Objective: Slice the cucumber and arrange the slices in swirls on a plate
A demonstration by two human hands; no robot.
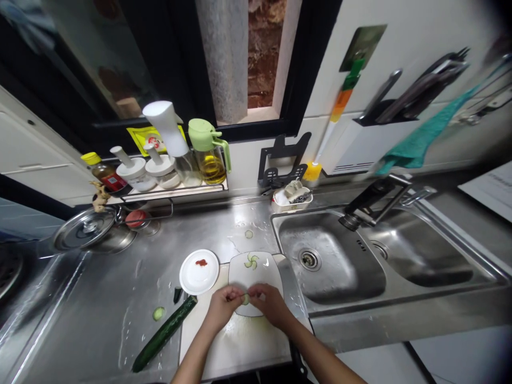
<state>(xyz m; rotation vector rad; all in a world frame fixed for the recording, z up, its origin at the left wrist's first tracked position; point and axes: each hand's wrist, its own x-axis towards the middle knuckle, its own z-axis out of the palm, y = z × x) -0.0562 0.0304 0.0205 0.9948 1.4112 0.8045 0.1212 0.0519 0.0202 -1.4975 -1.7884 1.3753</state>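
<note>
The steel counter (108,298) stretches out in front of me, with the double sink (332,266) set into it on my right. Straight ahead of me, left of the sink, lies the pale cutting board (248,344), and the white square plate (266,274) sits on its far part. A lidded pot (120,242) stands well off at the far left, beneath the rack (192,192) of seasoning bottles. The long dark green cucumber (166,333) lies slantwise on my left, its cut end up at the board's left edge. The round white plate (196,281) is just beyond that end, left of the square one. Both my hands meet over the near part of the square plate: my left hand (224,306) pinches with its fingertips, and my right hand (271,304) pinches opposite, the two gripping one small cucumber piece (245,300) between them. Farther up the same plate, thin green slivers (252,261) curve out in a pinwheel. A pale green chunk (158,313) rests on the steel left of the cucumber, a dark end piece (177,294) near the round plate, and a red dab (201,262) on that plate.
</note>
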